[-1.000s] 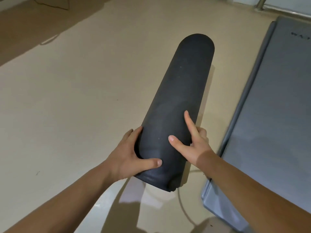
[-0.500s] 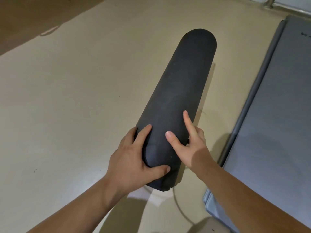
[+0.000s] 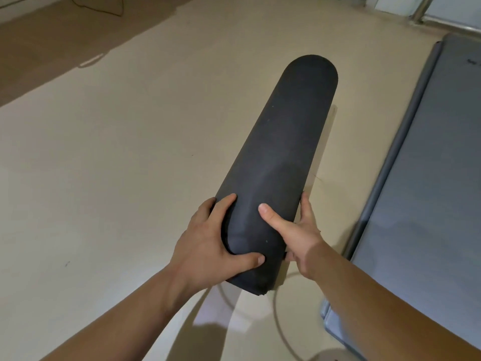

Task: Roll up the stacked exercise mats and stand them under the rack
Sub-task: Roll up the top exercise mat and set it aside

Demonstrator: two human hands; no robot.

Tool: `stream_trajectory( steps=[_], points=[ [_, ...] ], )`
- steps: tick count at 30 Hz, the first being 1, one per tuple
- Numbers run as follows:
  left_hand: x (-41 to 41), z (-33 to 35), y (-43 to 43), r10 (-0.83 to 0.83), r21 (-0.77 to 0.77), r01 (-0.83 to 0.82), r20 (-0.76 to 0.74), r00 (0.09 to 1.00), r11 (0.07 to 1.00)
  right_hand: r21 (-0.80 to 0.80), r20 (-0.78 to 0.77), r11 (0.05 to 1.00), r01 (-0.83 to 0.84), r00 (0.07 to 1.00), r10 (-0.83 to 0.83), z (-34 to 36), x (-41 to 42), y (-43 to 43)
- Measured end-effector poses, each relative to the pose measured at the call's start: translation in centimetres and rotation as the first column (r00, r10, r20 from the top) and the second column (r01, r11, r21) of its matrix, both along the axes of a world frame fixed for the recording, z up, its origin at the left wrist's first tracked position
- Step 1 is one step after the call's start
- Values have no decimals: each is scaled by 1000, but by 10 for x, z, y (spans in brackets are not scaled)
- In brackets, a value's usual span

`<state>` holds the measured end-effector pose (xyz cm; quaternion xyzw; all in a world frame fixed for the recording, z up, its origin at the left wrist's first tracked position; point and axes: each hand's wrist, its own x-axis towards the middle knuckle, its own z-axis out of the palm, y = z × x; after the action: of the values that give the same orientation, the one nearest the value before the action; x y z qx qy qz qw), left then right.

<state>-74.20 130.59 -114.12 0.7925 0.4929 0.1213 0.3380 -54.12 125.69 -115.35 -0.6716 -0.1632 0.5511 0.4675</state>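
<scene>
a: where is the rolled mat (image 3: 278, 162) held?
b: over the floor (image 3: 130, 152), beside the flat grey mats (image 3: 429, 178) — its near end is gripped by the left hand (image 3: 208, 246), fingers curled.
a: and the right hand (image 3: 299, 230)?
b: clasped round the other side, thumb on top.

The person's left hand (image 3: 208, 241) and right hand (image 3: 302, 230) are bare, and so are both forearms. The left forearm (image 3: 125, 319) and the right forearm (image 3: 385, 311) are slim and uncovered from wrist to the lower edge of the view; any sleeve lies out of sight. The fingernails that show, on both thumbs and the left forefinger, are short and plain.
</scene>
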Motion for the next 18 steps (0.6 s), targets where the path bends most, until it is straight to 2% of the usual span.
stream_trajectory(
  steps=[3, 7, 12, 18],
  points=[
    [-7, 3, 7, 22, -45, -20, 44, 999, 999, 54, 5, 997, 53, 999, -53, 3, -11, 8],
    [-28, 4, 15, 47, -5, -47, 33, 998, 999, 101, -22, 993, 53, 998, -51, -1, -32, 25],
    [-74, 7, 52, 126, 18, -126, 0, 992, 992, 170, -42, 985, -26, 999, 34, -4, -77, 74],
    [-90, 3, 69, 243, -3, -244, 61, 968, 970, 132, -11, 979, -154, 988, 157, -1, -91, 116]
  ],
)
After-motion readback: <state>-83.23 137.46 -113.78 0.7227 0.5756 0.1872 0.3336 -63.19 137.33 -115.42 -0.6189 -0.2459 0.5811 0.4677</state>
